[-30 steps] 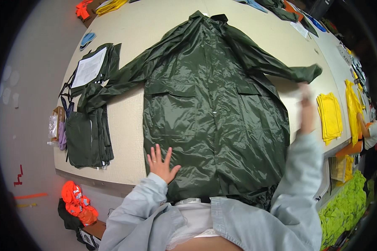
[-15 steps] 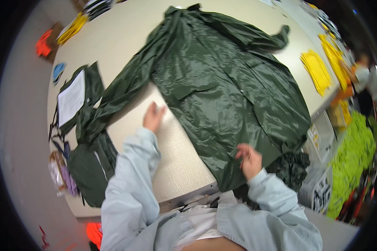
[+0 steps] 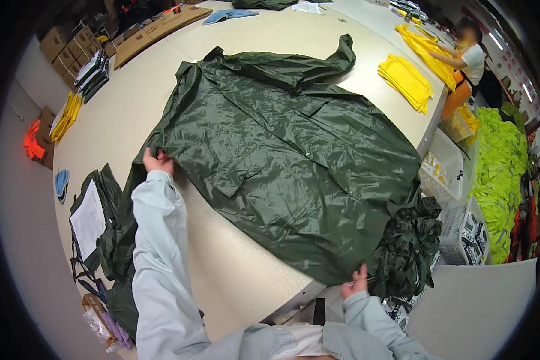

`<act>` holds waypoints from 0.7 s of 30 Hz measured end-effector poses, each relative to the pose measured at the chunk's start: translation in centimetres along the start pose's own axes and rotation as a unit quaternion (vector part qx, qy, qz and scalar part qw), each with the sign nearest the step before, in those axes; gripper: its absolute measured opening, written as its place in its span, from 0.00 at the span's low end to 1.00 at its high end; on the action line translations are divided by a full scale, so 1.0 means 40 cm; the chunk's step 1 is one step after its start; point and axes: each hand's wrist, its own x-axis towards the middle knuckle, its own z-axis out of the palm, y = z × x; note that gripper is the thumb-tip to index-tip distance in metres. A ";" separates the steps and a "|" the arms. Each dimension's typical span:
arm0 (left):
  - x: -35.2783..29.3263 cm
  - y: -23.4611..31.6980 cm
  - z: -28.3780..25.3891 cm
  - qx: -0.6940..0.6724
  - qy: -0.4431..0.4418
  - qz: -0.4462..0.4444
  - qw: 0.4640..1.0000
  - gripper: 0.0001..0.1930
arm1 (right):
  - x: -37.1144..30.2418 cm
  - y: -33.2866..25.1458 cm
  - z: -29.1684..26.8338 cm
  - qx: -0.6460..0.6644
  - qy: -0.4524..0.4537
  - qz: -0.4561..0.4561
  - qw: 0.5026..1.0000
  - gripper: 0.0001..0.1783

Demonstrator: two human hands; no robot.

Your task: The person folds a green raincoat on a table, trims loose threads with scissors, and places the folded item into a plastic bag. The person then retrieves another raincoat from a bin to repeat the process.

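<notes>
A dark green, shiny raincoat [image 3: 282, 156] lies spread across the cream table, front up, with pocket flaps showing. My left hand [image 3: 159, 162] is closed on the coat's edge near the underarm, where the near sleeve hangs down to the left. My right hand [image 3: 355, 283] is closed at the lower hem by the table's front edge. Beside its fingers shows a thin, shiny thing, too small to name. Next to the hem, a crumpled heap of dark green fabric [image 3: 407, 249] hangs at the table's right edge.
White printed paper [image 3: 89, 222] lies on folded green garments at the left. Folded yellow garments [image 3: 405, 83] lie at the far right, near a co-worker [image 3: 467, 60] handling yellow fabric. White baskets [image 3: 462, 234] and a lime-green pile [image 3: 499, 180] stand beyond the right edge.
My left hand has moved left and taken hold of the coat's edge. My right hand has moved down to the hem. The coat has shifted left in view, and the view has swung.
</notes>
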 end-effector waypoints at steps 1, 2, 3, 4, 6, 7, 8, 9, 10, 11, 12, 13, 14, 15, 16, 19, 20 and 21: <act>0.007 0.034 0.012 0.003 0.022 0.047 0.999 0.16 | -0.037 -0.054 0.047 0.008 0.016 -0.044 0.999 0.24; -0.018 0.043 0.057 -0.014 0.005 0.078 0.997 0.17 | -0.108 -0.131 0.147 0.029 0.008 -0.108 0.994 0.24; -0.066 0.043 0.125 -0.032 -0.015 0.105 0.994 0.19 | -0.150 -0.219 0.214 0.032 -0.001 -0.176 0.984 0.24; -0.135 0.046 0.196 -0.033 -0.085 0.102 0.991 0.21 | -0.183 -0.309 0.279 0.029 -0.013 -0.250 0.968 0.24; -0.267 0.081 0.334 -0.033 -0.197 0.126 0.972 0.25 | -0.177 -0.510 0.365 -0.063 -0.033 -0.444 0.893 0.26; -0.324 0.099 0.395 -0.033 -0.238 0.147 0.960 0.26 | -0.176 -0.632 0.414 -0.047 -0.062 -0.504 0.860 0.25; -0.427 0.086 0.481 -0.024 -0.241 0.167 0.956 0.27 | -0.196 -0.750 0.458 -0.065 -0.057 -0.598 0.797 0.23; -0.532 0.101 0.550 -0.016 -0.240 0.194 0.951 0.28 | -0.241 -0.859 0.522 -0.054 -0.094 -0.649 0.753 0.20; -0.586 0.134 0.593 0.017 -0.251 0.244 0.937 0.29 | -0.255 -0.979 0.564 -0.042 -0.125 -0.666 0.734 0.18; -0.627 0.151 0.623 0.049 -0.258 0.288 0.921 0.30 | -0.331 -1.041 0.640 -0.013 -0.095 -0.683 0.725 0.17; -0.678 0.195 0.625 0.115 -0.197 0.355 0.906 0.30 | -0.369 -1.123 0.681 -0.012 -0.077 -0.714 0.696 0.16; -0.690 0.215 0.629 0.165 -0.145 0.395 0.892 0.30 | -0.442 -1.238 0.677 -0.015 -0.047 -0.762 0.646 0.15; -0.771 0.309 0.611 0.229 -0.066 0.469 0.850 0.31 | -0.429 -1.320 0.716 -0.008 -0.078 -0.783 0.617 0.14; -0.822 0.334 0.598 0.254 0.003 0.517 0.817 0.31 | -0.440 -1.408 0.750 -0.002 -0.101 -0.816 0.569 0.13; -0.879 0.354 0.596 0.281 0.077 0.556 0.778 0.31 | -0.447 -1.478 0.779 0.015 -0.094 -0.824 0.558 0.12; -1.035 0.343 0.567 0.272 0.230 0.656 0.666 0.41 | -0.476 -1.687 0.848 -0.003 -0.012 -0.859 0.511 0.12; -1.068 0.351 0.552 0.284 0.241 0.682 0.630 0.40 | -0.489 -1.648 0.890 0.023 -0.016 -0.876 0.481 0.13; -1.098 0.360 0.537 0.297 0.251 0.705 0.593 0.40 | -0.507 -1.620 0.928 0.041 -0.018 -0.891 0.451 0.15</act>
